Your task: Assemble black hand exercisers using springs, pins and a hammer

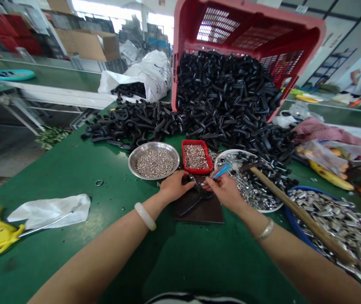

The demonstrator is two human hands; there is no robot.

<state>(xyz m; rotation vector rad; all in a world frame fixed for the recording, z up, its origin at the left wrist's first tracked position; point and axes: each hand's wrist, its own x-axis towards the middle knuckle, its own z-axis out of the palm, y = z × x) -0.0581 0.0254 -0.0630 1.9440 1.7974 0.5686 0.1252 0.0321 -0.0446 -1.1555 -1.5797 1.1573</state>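
Black handle [193,205]: lies aslant on the dark plate [210,215], upper end near the fingertips. I read the plate as a firm rest that gathers the work before both hands.
Left hand [176,185]: over the plate's far left corner, thumb and forefinger in a narrow gap at a small metal fitting [199,184], likely to steady it. Too blurred for me to tell whether they pinch it.
Right hand [226,192]: at the plate's far right corner, fingers closed round a blue-handled tool [221,171]. Blue end slants up and outward, perhaps so the other end meets the fitting.
Small stock: steel bowl [132,157] beyond the plate to the left, red tray [199,171] straight beyond, white basin [270,210] to the right; I judge them set for short reaches.
Hammer [303,217]: right of the plate, laid across the white basin and blue basin [291,219], probably to stay handy.
Red crate [313,31]: well beyond the plate, tipped toward me, presumably so its black handles [224,84] spill within reach.
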